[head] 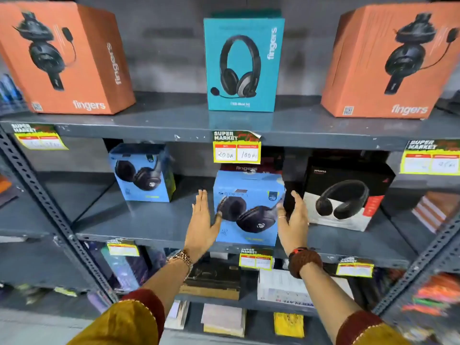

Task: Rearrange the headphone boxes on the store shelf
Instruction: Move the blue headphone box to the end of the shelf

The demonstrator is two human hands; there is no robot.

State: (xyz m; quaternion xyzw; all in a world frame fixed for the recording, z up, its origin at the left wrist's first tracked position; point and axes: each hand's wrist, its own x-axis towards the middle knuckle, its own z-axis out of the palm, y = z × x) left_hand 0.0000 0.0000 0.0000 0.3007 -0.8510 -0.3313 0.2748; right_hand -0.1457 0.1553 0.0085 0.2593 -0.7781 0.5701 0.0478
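Peeking out behind your blue headphone box (247, 207) is a dark box with only its top edge showing, and the lowest shelf's goods are too blurred to identify. You have your left hand (202, 217) and right hand (295, 219) spread flat, 1 at each side of that box on the middle shelf (149, 220), left thumb touching its front; neither hand grips it

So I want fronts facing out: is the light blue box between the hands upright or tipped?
Upright. The light blue box stands on its base at the shelf edge, front facing out, both hands open beside it.
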